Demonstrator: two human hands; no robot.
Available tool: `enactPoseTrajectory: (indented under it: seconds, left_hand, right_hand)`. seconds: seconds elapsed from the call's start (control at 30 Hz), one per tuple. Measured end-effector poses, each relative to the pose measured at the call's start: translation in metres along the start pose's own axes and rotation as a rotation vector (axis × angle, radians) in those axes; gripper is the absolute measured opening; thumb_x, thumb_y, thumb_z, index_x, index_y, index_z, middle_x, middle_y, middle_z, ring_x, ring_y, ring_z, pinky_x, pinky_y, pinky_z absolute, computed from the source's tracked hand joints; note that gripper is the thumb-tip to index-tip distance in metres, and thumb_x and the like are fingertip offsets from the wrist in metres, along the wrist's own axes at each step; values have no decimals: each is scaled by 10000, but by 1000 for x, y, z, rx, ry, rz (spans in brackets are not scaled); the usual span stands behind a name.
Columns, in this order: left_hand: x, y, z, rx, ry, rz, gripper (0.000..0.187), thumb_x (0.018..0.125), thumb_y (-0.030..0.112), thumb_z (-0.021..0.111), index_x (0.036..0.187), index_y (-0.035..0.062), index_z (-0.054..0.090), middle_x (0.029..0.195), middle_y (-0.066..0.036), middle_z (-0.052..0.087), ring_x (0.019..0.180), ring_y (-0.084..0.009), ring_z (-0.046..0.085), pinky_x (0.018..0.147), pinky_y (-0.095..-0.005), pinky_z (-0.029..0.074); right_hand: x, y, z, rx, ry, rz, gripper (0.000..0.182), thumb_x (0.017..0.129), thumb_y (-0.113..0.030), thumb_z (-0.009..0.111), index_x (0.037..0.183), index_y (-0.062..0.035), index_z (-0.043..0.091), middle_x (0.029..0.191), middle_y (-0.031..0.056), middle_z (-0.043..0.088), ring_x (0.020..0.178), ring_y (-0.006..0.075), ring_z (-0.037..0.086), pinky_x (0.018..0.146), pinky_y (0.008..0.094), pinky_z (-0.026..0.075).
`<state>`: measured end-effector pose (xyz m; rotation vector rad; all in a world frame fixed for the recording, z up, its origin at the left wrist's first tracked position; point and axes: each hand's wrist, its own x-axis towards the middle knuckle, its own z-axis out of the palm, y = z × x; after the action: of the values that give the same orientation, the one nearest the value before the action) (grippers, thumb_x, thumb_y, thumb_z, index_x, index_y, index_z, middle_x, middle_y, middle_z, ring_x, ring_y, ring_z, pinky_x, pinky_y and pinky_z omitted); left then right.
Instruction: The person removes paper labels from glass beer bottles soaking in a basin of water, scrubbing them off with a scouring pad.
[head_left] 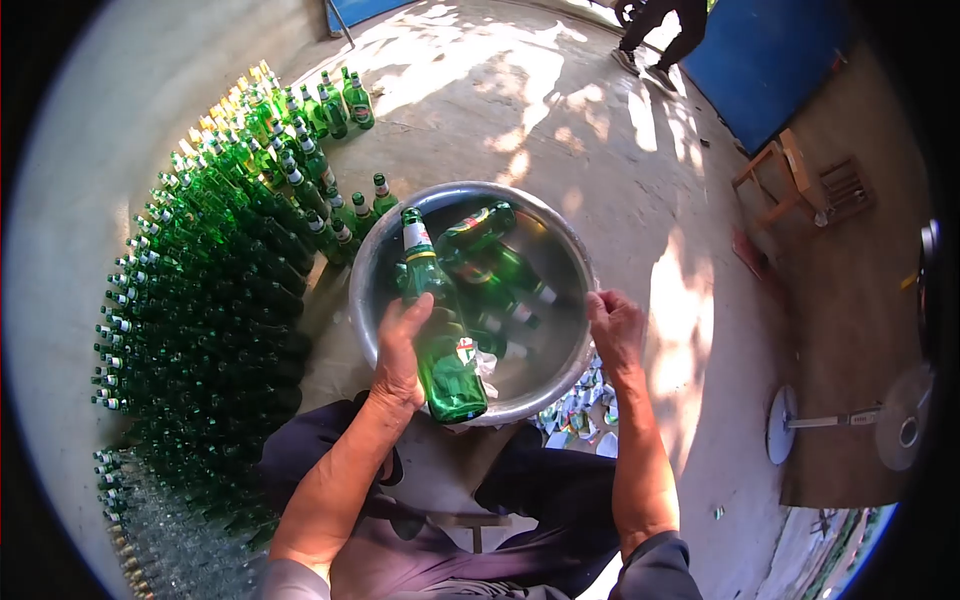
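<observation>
Our left hand [402, 348] grips a glossy green glass bottle [443, 320] over a round metal basin [470, 188] (right hand [618, 328] clenched).

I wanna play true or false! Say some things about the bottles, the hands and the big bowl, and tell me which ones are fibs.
1. The left hand holds a green bottle. True.
2. The right hand holds a bottle too. False: it holds no bottle and is at the edge of the bowl.
3. More bottles lie inside the bowl. True.
4. The held bottle's neck is bare. False: a white label is on it.
5. The big crowd of bottles stands right of the bowl. False: it stands on the left.
6. Another person's legs show near the top. True.
</observation>
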<state>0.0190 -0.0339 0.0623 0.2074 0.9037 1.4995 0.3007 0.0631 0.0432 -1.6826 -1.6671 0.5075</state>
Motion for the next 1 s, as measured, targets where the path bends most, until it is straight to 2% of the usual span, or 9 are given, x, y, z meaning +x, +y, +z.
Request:
enactPoseTrajectory:
  seconds: [0.03, 0.1, 0.17, 0.3, 0.37, 0.5, 0.7, 0.83, 1.0]
  left_hand:
    - [0, 0, 0, 0, 3, 8, 230, 961, 273, 678, 1106, 102, 624, 962, -72, 695, 829, -210, 685, 735, -385, 582]
    - [1, 0, -3, -66, 10, -47, 249, 963, 285, 675, 1114, 95, 621, 950, -89, 696, 817, -226, 688, 722, -399, 586]
    - [0, -2, 0, -32, 58, 0, 281, 950, 284, 690, 1128, 91, 591, 943, -87, 672, 801, -215, 680, 703, -381, 580]
    - [3, -3, -3, 9, 94, 75, 331, 928, 281, 718, 1134, 86, 548, 931, -84, 638, 783, -211, 667, 677, -366, 569]
    - [2, -3, -2, -1, 98, 94, 345, 919, 277, 732, 1123, 83, 534, 930, -81, 623, 776, -216, 662, 664, -369, 566]
    - [-2, -2, 2, 69, 119, 91, 336, 917, 269, 735, 1114, 83, 538, 933, -79, 612, 774, -213, 653, 665, -367, 563]
    - [3, -6, -3, 104, 144, 134, 291, 925, 243, 730, 1065, 70, 542, 948, -80, 595, 772, -212, 639, 671, -364, 556]
    - [1, -2, -2, 114, 153, 111, 305, 927, 261, 733, 1060, 64, 542, 961, -82, 595, 776, -207, 637, 679, -361, 558]
    - [5, -4, -7, 107, 126, 93, 337, 934, 300, 729, 1100, 66, 554, 963, -90, 611, 787, -217, 653, 683, -372, 571]
  right_hand:
    - [-9, -23, 5, 219, -93, 26, 266, 954, -235, 688, 912, 25, 730, 754, 148, 731, 682, 199, 699, 642, 359, 525]
    - [-35, -61, 11, 548, -337, -31, 196, 978, -198, 702, 967, -2, 710, 807, 17, 696, 693, 64, 598, 607, 235, 477]
    - [-62, -94, 19, 687, -442, -120, 164, 933, -114, 758, 1015, 9, 686, 793, -7, 663, 684, 41, 563, 623, 238, 487]
    - [-84, -116, 35, 499, -440, -403, 243, 860, -111, 808, 1053, -45, 677, 804, 35, 636, 601, 95, 602, 555, 261, 489]
    - [-86, -119, 38, 286, -332, -506, 236, 847, -79, 786, 1047, -62, 662, 798, 82, 631, 591, 203, 628, 555, 320, 514]
    - [-85, -103, 55, 397, -218, -603, 156, 871, -40, 723, 1003, -62, 643, 791, 114, 623, 655, 315, 645, 566, 394, 526]
    - [-87, -106, 57, 160, -189, -673, 120, 868, -44, 720, 950, -65, 634, 790, 112, 634, 658, 308, 659, 547, 402, 521]
    - [-81, -106, 60, 237, -184, -655, 96, 871, -51, 739, 924, -55, 659, 769, 105, 647, 591, 274, 659, 538, 355, 528]
    - [-75, -101, 58, 350, -228, -449, 98, 895, -65, 734, 892, -24, 645, 705, 106, 676, 597, 186, 681, 586, 302, 549]
